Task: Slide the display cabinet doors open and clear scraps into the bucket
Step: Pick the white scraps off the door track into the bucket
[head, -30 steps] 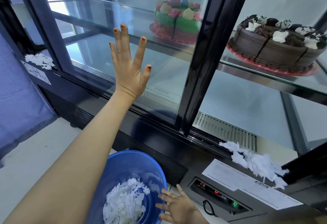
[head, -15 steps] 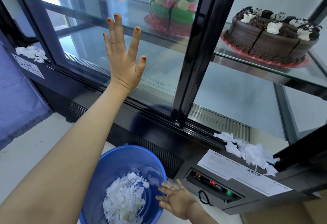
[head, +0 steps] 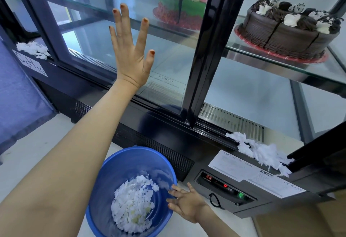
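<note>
My left hand (head: 131, 49) lies flat with spread fingers against the glass sliding door (head: 89, 36) of the display cabinet. That door's black frame edge (head: 202, 49) stands mid-cabinet, and the right side is open. White paper scraps (head: 260, 150) lie on the sill at the open right side. A smaller heap of scraps (head: 32, 49) sits on the sill at the far left. The blue bucket (head: 121, 163) stands on the floor below, with white scraps (head: 133, 203) inside. My right hand (head: 185, 203) touches the bucket's right rim, fingers apart.
A chocolate cake (head: 290, 31) sits on the glass shelf (head: 280, 64) at the right; a green and red cake (head: 181, 2) is behind the door. A control panel (head: 224, 188) and a circuit diagram label (head: 243, 169) are below the sill. Blue cloth (head: 18, 96) hangs at left.
The view has shifted slightly. My left hand stays flat on the glass, and my right hand stays at the bucket's rim.
</note>
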`<state>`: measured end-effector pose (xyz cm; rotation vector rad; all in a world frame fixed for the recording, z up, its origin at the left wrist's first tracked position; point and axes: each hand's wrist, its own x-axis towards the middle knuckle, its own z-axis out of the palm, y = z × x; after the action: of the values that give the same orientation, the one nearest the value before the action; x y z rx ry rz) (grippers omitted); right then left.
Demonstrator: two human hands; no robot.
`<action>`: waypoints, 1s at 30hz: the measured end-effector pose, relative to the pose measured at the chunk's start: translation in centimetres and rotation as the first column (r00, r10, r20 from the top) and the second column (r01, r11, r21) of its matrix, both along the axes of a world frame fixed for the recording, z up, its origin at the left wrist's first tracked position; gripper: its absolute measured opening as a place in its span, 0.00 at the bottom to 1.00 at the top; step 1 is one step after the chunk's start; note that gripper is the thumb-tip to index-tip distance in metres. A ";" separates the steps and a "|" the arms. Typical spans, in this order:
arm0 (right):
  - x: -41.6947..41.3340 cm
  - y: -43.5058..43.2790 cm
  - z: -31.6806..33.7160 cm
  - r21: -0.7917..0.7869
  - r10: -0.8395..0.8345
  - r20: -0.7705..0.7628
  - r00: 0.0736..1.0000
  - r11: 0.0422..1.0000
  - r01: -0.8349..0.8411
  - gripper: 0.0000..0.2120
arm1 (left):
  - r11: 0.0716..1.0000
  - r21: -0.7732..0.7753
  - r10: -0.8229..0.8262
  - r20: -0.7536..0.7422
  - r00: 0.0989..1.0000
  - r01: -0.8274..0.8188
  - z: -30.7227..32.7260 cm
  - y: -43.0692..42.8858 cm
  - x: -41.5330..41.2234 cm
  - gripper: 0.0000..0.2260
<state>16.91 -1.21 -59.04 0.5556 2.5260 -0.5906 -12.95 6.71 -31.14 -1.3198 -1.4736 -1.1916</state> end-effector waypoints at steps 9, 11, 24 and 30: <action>0.4 -0.2 1.0 0.025 0.035 0.054 0.998 0.999 -0.036 0.53 | 1.000 -0.011 -0.011 0.015 1.000 0.011 0.1 -0.1 0.7 0.24; 0.8 -0.2 1.3 0.029 0.031 0.068 0.997 0.999 -0.033 0.52 | 1.000 -0.018 -0.012 0.021 1.000 0.012 0.2 -0.1 1.0 0.24; 2.0 -0.4 1.4 0.015 -0.033 0.082 0.996 0.999 0.032 0.53 | 0.999 -0.035 -0.019 0.037 0.999 0.021 0.4 -0.2 3.0 0.24; 1.6 -0.6 2.2 0.000 -0.032 0.126 0.991 0.999 0.032 0.48 | 0.999 -0.039 -0.028 0.034 0.999 0.029 0.3 -0.1 4.0 0.24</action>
<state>18.55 -1.77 -56.80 0.6144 2.4014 -0.5524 -8.95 6.58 -30.82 -1.3569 -1.5140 -1.2140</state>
